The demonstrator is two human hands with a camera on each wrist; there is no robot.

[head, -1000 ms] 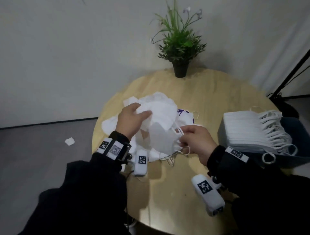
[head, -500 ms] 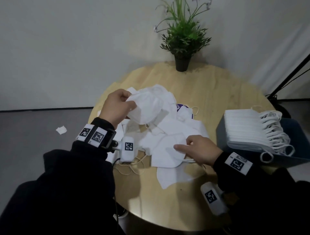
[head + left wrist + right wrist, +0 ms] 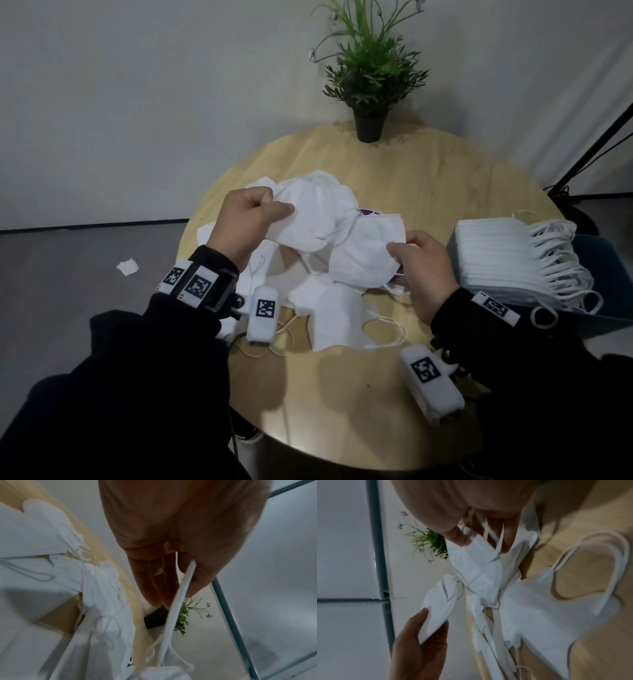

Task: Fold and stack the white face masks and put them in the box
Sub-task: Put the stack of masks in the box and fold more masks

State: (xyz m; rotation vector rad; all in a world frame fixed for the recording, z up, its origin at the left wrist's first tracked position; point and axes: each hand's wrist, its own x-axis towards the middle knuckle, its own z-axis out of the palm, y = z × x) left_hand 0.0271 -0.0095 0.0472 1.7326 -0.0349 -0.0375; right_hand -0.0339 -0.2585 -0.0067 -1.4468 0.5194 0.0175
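Masks held in both hands above the loose pile

Masks are what I have in both hands, lifted just above the counter. My left hand has its grip closed on one white mask, thumb pressed on top and fingers curled beneath; from the left wrist view I see the mask's edge pinched between thumb and fingers. My right hand grasps a second mask at its right end, thumb over the fabric, with ear loops bunched under the fingers. The two held masks overlap slightly in the middle.

Beneath them lies the loose pile of masks, spread from the counter's centre toward its left edge. One flat mask lies apart from the heap, nearer the front edge, its ear loops trailing to the right. Something purple peeks out from under the pile; I cannot tell what it is.

At the counter's right edge stands the dark box, and a neat stack of folded masks sits in it, ear loops hanging over to the right. A potted plant stands at the far edge against the wall. On the floor to the left lies a small white scrap.
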